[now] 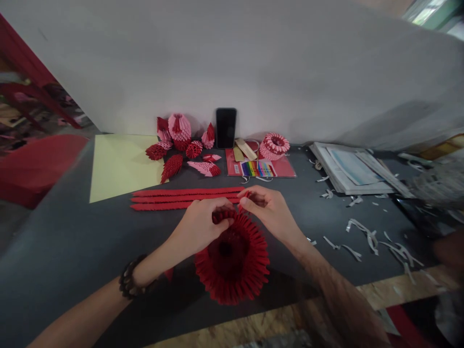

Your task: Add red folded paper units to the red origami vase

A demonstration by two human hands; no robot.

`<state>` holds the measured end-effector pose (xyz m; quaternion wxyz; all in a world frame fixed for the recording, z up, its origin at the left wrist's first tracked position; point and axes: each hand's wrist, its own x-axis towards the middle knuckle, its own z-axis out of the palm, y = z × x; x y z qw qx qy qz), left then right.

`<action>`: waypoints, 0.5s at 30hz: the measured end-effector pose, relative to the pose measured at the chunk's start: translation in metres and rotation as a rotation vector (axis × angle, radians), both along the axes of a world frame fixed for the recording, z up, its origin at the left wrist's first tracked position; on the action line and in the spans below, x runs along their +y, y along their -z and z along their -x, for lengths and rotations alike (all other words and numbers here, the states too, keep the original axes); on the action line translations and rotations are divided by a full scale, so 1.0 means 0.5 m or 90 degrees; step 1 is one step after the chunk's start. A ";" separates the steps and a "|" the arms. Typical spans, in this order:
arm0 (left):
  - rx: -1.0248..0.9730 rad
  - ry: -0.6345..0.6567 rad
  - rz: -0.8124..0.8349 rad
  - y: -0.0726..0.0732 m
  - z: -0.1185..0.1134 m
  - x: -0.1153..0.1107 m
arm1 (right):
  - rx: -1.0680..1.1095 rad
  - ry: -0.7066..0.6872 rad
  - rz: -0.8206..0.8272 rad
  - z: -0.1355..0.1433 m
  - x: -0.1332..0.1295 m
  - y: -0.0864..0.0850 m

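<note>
A round red bowl of folded paper pieces (259,270), with a dark hollow middle and a spiky rim, rests on the dark table before me. At its far rim, my left hand (203,222) curls its thumb and fingers over the pieces, gripping the edge. My right hand (268,210) pinches a small red folded paper piece (242,205) just beside that rim; whether the piece touches the rim, I cannot tell. Just beyond both hands lie long red rows of stacked folded paper (163,199), partly covered by my fingers.
Red-and-pink folded paper models (180,133) and a pink paper ring (274,146) stand along the wall. A phone (225,128) leans there. Yellow paper (119,164) lies left. Stacked papers (348,166) and white paper scraps (366,234) lie right. Part of another person shows at right.
</note>
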<state>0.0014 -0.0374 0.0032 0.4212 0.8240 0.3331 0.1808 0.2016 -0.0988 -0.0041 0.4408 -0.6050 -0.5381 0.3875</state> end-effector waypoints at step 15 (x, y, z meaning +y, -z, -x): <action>0.016 -0.016 0.053 0.004 0.001 0.003 | -0.127 -0.021 -0.033 0.010 -0.008 -0.010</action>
